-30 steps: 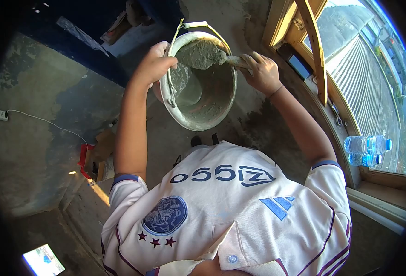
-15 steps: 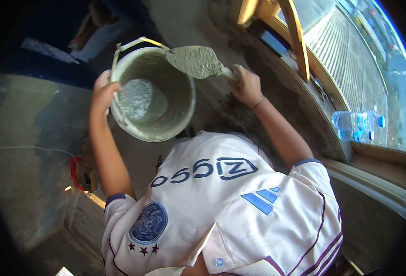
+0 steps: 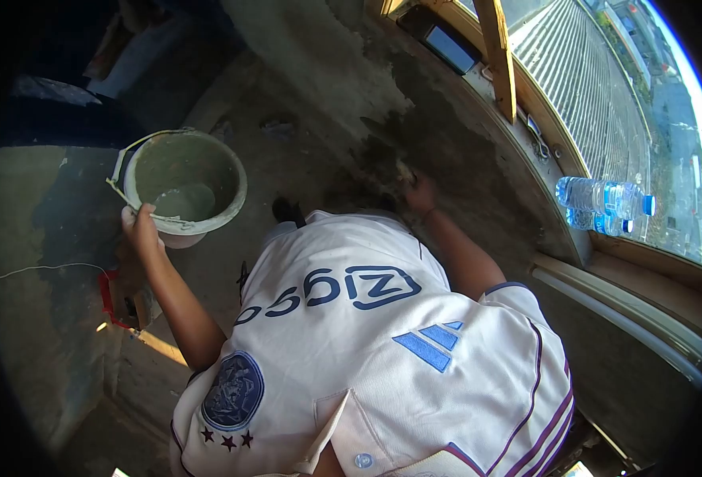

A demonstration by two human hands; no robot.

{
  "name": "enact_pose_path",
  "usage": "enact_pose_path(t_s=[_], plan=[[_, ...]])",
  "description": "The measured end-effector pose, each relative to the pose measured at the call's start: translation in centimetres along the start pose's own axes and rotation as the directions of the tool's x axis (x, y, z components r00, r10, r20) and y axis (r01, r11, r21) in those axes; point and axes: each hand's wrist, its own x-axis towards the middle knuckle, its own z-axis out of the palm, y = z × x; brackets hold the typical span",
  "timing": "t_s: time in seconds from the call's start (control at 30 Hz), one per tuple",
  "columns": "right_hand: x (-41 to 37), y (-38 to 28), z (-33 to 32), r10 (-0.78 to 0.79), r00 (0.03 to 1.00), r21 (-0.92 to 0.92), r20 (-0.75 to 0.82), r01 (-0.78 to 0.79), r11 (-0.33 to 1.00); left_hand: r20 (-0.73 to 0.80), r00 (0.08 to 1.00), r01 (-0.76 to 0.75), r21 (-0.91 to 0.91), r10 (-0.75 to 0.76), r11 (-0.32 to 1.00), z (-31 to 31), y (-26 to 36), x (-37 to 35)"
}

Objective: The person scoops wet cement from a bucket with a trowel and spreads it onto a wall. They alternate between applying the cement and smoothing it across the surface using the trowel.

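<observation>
By its rim, my left hand (image 3: 142,230) holds a pale bucket (image 3: 235,208), tilted so that its inside shows. Grey residue coats the bucket wall, and a little pale, watery-looking material lies at the bottom. The wire handle hangs off the bucket's left side. On the right, my right hand (image 3: 419,195) is closed round the handle of the trowel (image 3: 404,170), low against the dark, wet-looking wall surface. The trowel's blade is hard to tell from the dark patch behind it.
Plastic water bottles (image 3: 605,199) and a phone-like device (image 3: 449,49) rest along the window ledge. A wooden strip (image 3: 497,60) stands across the frame. A red tool (image 3: 106,298) lies at left. Long pale tubes (image 3: 621,314) lie at right.
The bucket and my left hand have moved left and away from the trowel. My right hand has gone lower with the trowel, whose mortar-laden blade no longer shows clearly.
</observation>
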Motion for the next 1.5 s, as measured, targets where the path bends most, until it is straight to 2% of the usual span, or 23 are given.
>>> enact_pose_path(t_s=[0.07,0.23,0.3,0.37,0.53,0.6,0.73,0.83,0.93,1.0,1.03,1.1,1.13,1.2,1.23,1.3,1.33,1.4,1.43,1.5], plan=[[1.2,2.6,1.2,0.015,1.000,-0.021,0.003,-0.015,1.000,-0.080,0.994,0.071,0.027,-0.069,0.997,-1.4,-0.5,-0.3],[3.3,5.4,1.9,0.036,0.998,0.018,0.042,-0.037,0.999,-0.132,0.984,0.129,0.077,-0.118,0.989,-4.2,-1.8,-0.2],[3.9,5.9,2.4,-0.001,0.999,-0.017,-0.036,0.000,1.000,-0.143,0.980,0.152,0.066,-0.142,0.986,-5.0,-2.2,-0.4],[4.3,6.0,2.3,0.020,0.999,-0.004,-0.032,-0.020,1.000,-0.166,0.974,0.167,0.061,-0.155,0.984,-5.6,-2.6,-0.5],[4.5,4.7,0.6,0.029,0.999,-0.061,-0.024,-0.031,0.998,-0.171,0.973,0.166,0.057,-0.154,0.984,-6.8,-4.5,-0.2],[4.8,3.8,0.4,0.126,0.991,0.064,-0.045,-0.123,0.990,-0.187,0.965,0.196,0.043,-0.184,0.980,-7.1,-5.0,-0.1],[4.1,1.2,-2.0,0.159,0.987,0.050,-0.029,-0.157,0.986,-0.184,0.968,0.167,-0.036,-0.171,0.985,-7.4,-5.9,-0.6],[1.5,-2.8,-4.1,0.187,0.982,-0.043,-0.032,-0.188,0.981,-0.222,0.961,0.181,0.055,-0.165,0.982,-7.1,-5.2,-1.2],[0.9,-3.2,-4.4,0.112,0.988,-0.017,-0.109,-0.115,0.993,-0.272,0.941,0.236,0.110,-0.199,0.966,-6.8,-4.9,-1.8],[1.7,-1.1,-3.3,-0.017,1.000,-0.042,0.008,0.017,0.999,-0.256,0.942,0.248,0.103,-0.215,0.963,-7.0,-5.4,-1.6],[2.2,0.0,-2.6,-0.021,1.000,-0.051,0.017,0.022,0.998,-0.263,0.938,0.258,0.100,-0.225,0.961,-7.0,-5.4,-1.7],[3.3,1.9,-1.2,0.087,0.988,-0.163,0.125,-0.066,0.984,-0.243,0.950,0.221,0.090,-0.194,0.971,-6.7,-5.2,-1.8],[3.6,2.2,-0.7,0.085,0.988,-0.172,0.129,-0.062,0.983,-0.247,0.952,0.207,0.085,-0.181,0.975,-6.4,-4.9,-2.0],[4.5,2.9,0.3,0.208,0.973,-0.234,0.099,-0.180,0.955,-0.238,0.952,0.212,0.064,-0.192,0.975,-6.7,-5.4,-1.9],[5.3,4.6,0.7,0.204,0.974,-0.241,0.100,-0.176,0.955,-0.225,0.955,0.210,0.052,-0.194,0.976,-6.9,-5.8,-1.8],[6.3,7.3,0.9,0.003,0.978,-0.446,0.208,0.092,0.891,-0.224,0.953,0.218,0.046,-0.203,0.975,-7.5,-6.6,-1.6],[6.3,7.4,0.7,0.001,0.978,-0.449,0.210,0.095,0.889,-0.219,0.954,0.218,0.042,-0.204,0.975,-7.6,-7.0,-1.5],[5.5,7.0,-0.3,0.096,0.995,-0.109,0.021,-0.093,0.990,-0.234,0.952,0.210,0.023,-0.199,0.977,-7.7,-7.6,-1.9],[4.2,4.7,-1.5,0.093,0.995,-0.113,0.025,-0.089,0.990,-0.245,0.950,0.201,0.010,-0.192,0.980,-7.7,-7.7,-2.1],[1.4,-1.6,-4.0,0.002,0.993,-0.094,-0.120,-0.013,0.995,-0.248,0.949,0.209,0.028,-0.196,0.977,-8.2,-8.5,-2.1]])
